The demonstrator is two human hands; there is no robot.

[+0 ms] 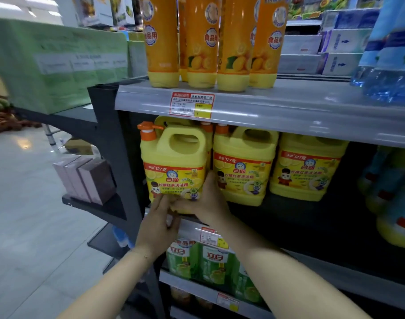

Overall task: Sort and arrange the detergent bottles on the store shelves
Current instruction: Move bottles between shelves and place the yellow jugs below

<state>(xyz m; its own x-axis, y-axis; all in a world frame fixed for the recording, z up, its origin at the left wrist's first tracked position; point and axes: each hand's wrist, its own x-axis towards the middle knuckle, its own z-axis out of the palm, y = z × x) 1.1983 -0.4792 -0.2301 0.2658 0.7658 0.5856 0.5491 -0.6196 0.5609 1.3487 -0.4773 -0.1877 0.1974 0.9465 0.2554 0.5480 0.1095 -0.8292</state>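
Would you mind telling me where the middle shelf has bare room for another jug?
Bare shelf lies in front of the two right-hand yellow jugs, and a dark gap runs right of them up to the blue bottles. The left end is crowded: both hands hold the front jug.

A large green box point(56, 63) sits on a dark side shelf point(81, 116) at about ten o'clock, pale printed labels on its face. Lower, toward eight o'clock, three mauve boxes point(86, 178) stand side by side on another dark ledge point(93, 208), touching one another. A cardboard carton point(78, 146) lies on the glossy tiled floor point(24, 203) behind them. At nine o'clock, produce point(3, 116) is heaped at the edge of view. Toward one o'clock, white and blue boxes point(323, 49) are stacked in rows
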